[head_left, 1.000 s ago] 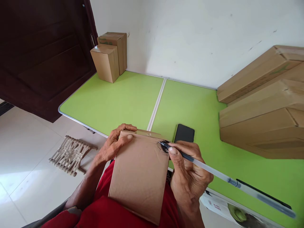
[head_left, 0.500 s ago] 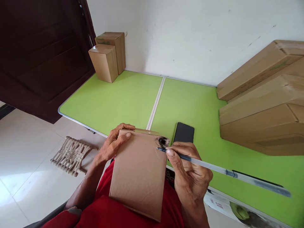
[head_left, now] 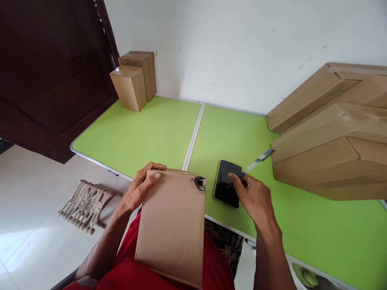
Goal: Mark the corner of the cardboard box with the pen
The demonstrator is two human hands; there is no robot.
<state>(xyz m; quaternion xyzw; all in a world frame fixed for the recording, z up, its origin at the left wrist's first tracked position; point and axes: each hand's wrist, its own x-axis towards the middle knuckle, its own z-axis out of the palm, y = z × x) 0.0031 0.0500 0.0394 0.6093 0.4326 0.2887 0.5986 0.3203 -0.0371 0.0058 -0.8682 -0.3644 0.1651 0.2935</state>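
Observation:
A brown cardboard box (head_left: 172, 221) rests against the red clothing on my lap, tilted toward me. My left hand (head_left: 142, 185) grips its upper left edge, thumb on the face and fingers behind. In the box's upper right corner is a ragged dark hole (head_left: 200, 183) with black scribbled marks around it. Over the right edge of a black smartphone (head_left: 225, 189) on the table, my right hand (head_left: 254, 197) holds a pen (head_left: 256, 162) that slants up and away to the right. Whether the thumb touches the phone's screen I cannot tell.
The green folding table (head_left: 151, 133) stands against a white wall. Two small cardboard boxes (head_left: 130, 88) stand at its far left, and larger cardboard boxes (head_left: 317, 161) at the right. A woven stool (head_left: 84, 205) is on the floor at left, near a dark door (head_left: 57, 72).
My right hand has moved the pen off the box's marked corner, over to the right beside the phone, and turned it. My left hand keeps its hold on the box.

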